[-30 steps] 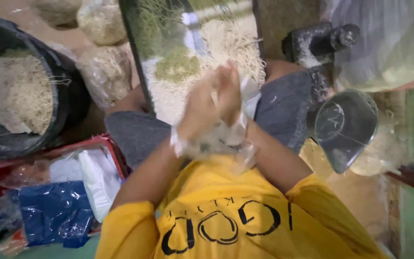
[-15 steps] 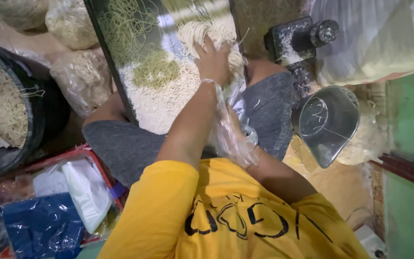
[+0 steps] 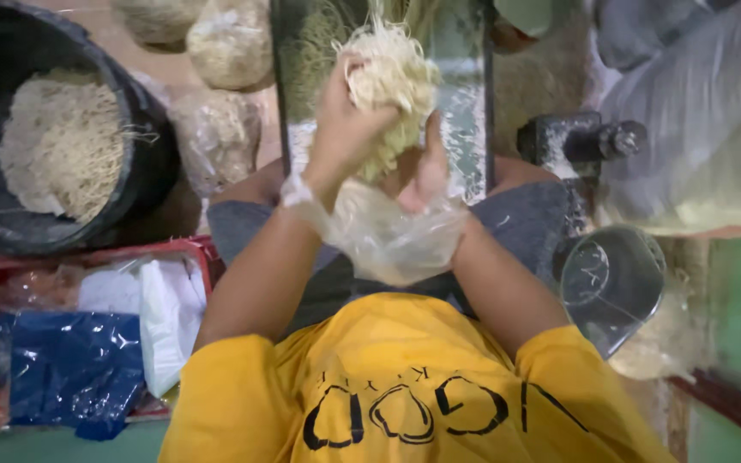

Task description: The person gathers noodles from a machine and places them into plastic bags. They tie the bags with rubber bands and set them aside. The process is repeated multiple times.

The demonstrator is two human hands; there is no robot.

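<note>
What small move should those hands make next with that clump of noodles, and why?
Probably lower the noodles into the bag. The left hand holds the clump right above the clear bag, whose mouth the right hand seems to hold open below it.

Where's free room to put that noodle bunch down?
Barest patch: the tray surface right of the hands, by its right rim. Left hand holds the noodles; right hand holds the bag open. Crowded: tub and sacks on the left, scoop and grey block on the right.
</note>
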